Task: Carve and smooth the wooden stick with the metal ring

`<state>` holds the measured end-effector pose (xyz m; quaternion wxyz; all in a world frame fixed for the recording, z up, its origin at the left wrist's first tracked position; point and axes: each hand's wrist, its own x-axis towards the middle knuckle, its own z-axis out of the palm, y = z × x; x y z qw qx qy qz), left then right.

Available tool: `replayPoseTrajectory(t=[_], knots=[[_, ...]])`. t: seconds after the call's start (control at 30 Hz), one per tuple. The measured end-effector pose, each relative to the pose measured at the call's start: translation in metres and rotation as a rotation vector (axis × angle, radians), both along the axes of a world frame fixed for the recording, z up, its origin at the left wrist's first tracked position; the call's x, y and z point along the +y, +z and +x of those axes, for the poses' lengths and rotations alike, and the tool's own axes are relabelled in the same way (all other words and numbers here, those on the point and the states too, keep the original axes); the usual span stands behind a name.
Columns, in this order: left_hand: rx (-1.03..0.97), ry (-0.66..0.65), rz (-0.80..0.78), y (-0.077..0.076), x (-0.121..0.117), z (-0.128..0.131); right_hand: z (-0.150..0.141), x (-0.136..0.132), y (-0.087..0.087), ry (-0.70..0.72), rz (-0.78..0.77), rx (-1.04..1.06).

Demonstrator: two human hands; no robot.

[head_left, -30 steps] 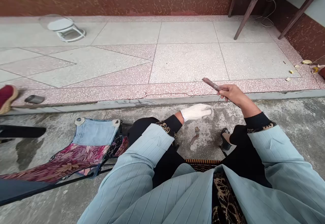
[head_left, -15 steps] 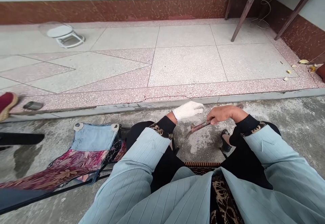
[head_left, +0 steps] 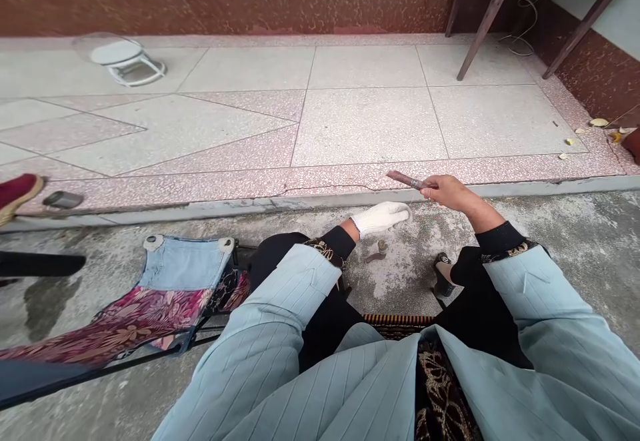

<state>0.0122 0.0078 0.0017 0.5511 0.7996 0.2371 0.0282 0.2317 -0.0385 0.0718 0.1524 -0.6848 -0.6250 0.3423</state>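
Observation:
My left hand [head_left: 381, 217], in a white glove, is held low over the concrete ground between my knees, fingers closed around something I cannot make out. My bare right hand [head_left: 447, 191] is raised to the right of it and grips a dark reddish stick-like tool [head_left: 406, 180] that points up and left. A thin thread seems to run down from the right hand toward the left. A small rusty metal piece [head_left: 376, 252] lies on the concrete just below the gloved hand.
A folding stool with denim and floral fabric [head_left: 165, 287] lies to my left. A raised tiled floor [head_left: 350, 121] starts beyond a step edge. On it stand a white round stand [head_left: 123, 57] and wooden table legs [head_left: 475, 24]. A small dark object [head_left: 63, 199] and a red shoe [head_left: 15, 194] are at far left.
My right hand had swung the tool down next to the gloved hand half a second ago; it has now lifted back up and to the right. The left hand stayed nearly in place.

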Motion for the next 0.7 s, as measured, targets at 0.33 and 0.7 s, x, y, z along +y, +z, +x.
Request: replayPoseTrajectory(t=[0.33, 0.7], knots=[[0.117, -0.108, 0.414, 0.018, 0.002, -0.005, -0.019, -0.003, -0.013, 0.469, -0.240, -0.541], [-0.062, 0.144, 0.107, 0.025, 0.011, -0.010, 0.001, -0.016, 0.025, 0.402, -0.134, 0.545]])
